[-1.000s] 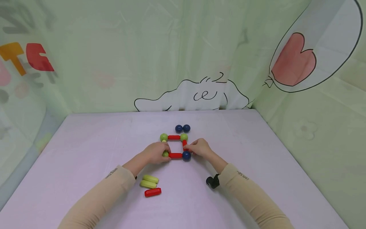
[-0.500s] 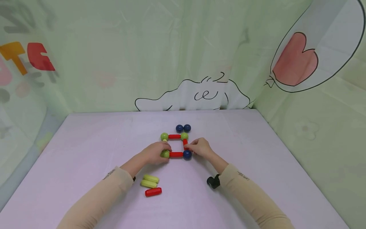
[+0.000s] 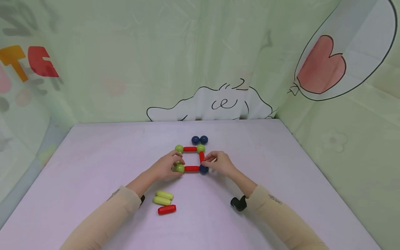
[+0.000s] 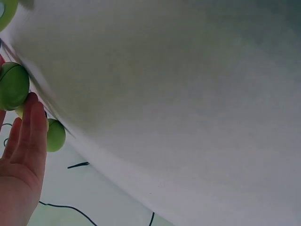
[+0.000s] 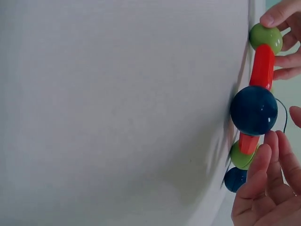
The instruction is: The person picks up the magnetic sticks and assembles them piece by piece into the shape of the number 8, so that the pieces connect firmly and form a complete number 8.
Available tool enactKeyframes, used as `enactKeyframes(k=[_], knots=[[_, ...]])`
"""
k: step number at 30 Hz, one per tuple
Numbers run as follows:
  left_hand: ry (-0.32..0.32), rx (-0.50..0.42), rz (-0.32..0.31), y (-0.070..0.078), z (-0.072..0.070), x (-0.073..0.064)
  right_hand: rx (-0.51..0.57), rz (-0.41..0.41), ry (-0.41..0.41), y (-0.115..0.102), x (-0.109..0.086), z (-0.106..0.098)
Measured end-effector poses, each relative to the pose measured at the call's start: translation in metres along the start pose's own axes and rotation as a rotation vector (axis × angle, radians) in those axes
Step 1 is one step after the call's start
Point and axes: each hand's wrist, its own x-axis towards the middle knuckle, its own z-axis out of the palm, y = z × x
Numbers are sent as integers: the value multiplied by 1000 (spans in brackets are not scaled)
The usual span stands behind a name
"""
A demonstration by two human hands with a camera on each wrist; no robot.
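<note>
A square of rods and balls lies on the table in the head view. Its near-left green ball (image 3: pixel 179 168) has my left hand (image 3: pixel 165 167) around it, thumb touching it and fingers loosely extended. At the near-right corner, my right hand (image 3: pixel 220 162) has its fingertips beside the blue ball (image 3: pixel 204 169), thumb apart in the right wrist view. Red rods form the front side (image 3: pixel 191 168), right side (image 3: pixel 201 157) and back side (image 3: pixel 189 149). Green balls mark the back-left (image 3: pixel 179 148) and back-right (image 3: pixel 200 148) corners. My left hand mostly hides the left side's pale yellow rod.
Two loose blue balls (image 3: pixel 199 140) sit behind the square. Nearer me lie two yellow rods (image 3: pixel 163 198) and a red rod (image 3: pixel 167 209). A printed cloth wall (image 3: pixel 125 69) stands at the table's back edge. A black wrist camera (image 3: pixel 238 203) hangs below my right sleeve.
My left fingers have loosened and spread from the green ball. My right fingertips have shifted from the right red rod toward the blue ball. The square stays in place.
</note>
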Motion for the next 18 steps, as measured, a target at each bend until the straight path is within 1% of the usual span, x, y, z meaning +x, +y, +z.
enactKeyframes(k=[2,5,7,10,14,18], knots=[[15,-30,-20,0,0,-2,-5,-43,-6,0,-3,0],[25,-97,-59,1,-1,-5,-11,-79,-2,-2,-6,1],[20,-143,-91,2,-4,-8,-18,-99,-3,-3,-7,2],[2,-186,-127,2,-8,-14,-55,-136,-13,-5,-7,4],[-58,-182,-146,0,-16,-23,-109,-168,-41,-5,-4,8],[-154,-141,-130,0,-22,-34,-135,-174,-61,-3,0,12]])
